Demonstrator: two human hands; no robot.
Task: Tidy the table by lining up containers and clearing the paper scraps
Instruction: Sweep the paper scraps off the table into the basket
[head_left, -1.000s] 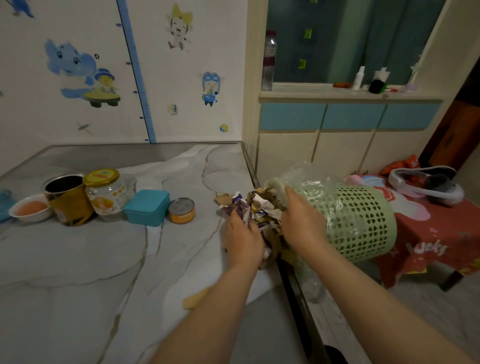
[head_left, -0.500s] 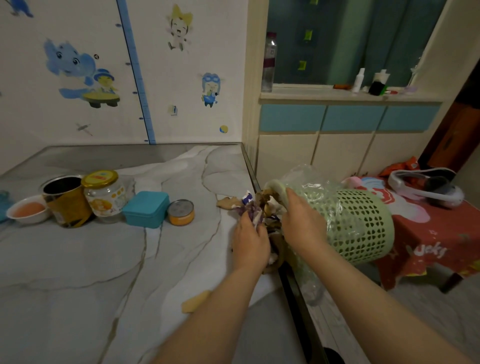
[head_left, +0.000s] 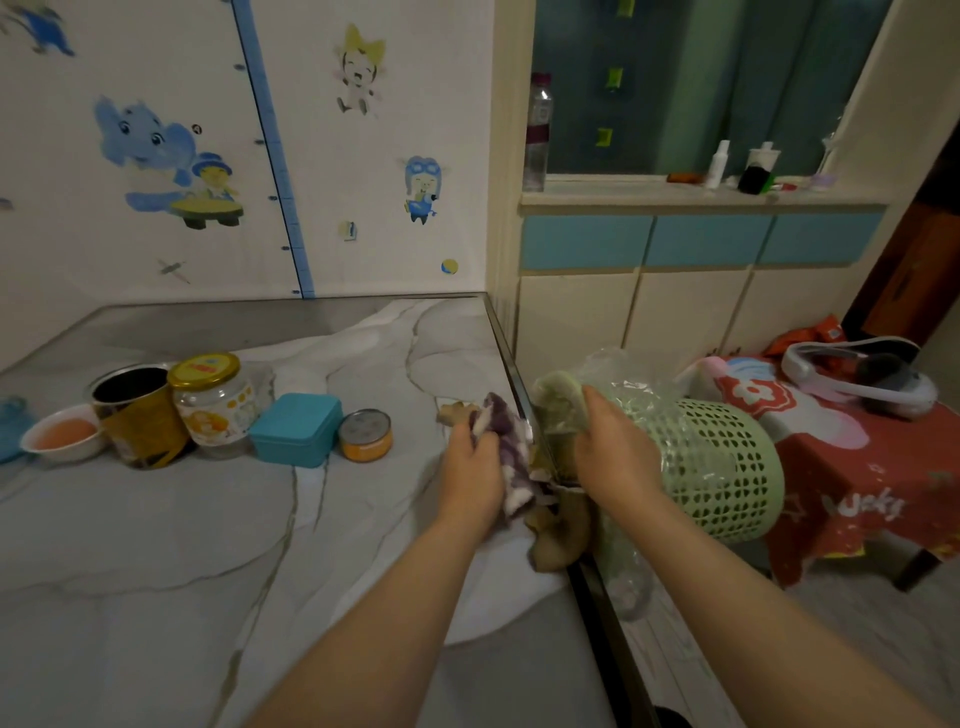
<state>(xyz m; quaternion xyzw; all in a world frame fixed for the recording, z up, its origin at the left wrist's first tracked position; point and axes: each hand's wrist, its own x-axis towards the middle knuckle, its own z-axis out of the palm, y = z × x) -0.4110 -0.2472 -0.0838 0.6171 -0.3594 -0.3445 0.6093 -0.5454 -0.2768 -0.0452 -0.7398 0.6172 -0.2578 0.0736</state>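
Purple, white and brown paper scraps (head_left: 511, 457) are bunched at the marble table's right edge (head_left: 511, 353). My left hand (head_left: 475, 475) presses against them from the left. My right hand (head_left: 615, 457) grips the rim of a green mesh wastebasket (head_left: 719, 467), which is tipped on its side with its plastic-lined mouth against the table edge. Some brown scraps (head_left: 558, 540) hang at the edge below the mouth. A row of containers stands at the left: white bowl (head_left: 65, 434), open tin (head_left: 137, 415), glass jar with yellow lid (head_left: 213, 397), teal box (head_left: 296, 426), small can (head_left: 365, 434).
A low table with a red cloth (head_left: 857, 493) stands right of the basket and carries a white headset (head_left: 862, 376). Cabinets and a windowsill with bottles (head_left: 722, 161) lie behind. One brown scrap (head_left: 452, 413) lies beyond my left hand.
My left hand has pushed the scrap pile rightward to the table edge and into the basket's mouth. The pile on the table has shrunk. The basket stays held at the edge.
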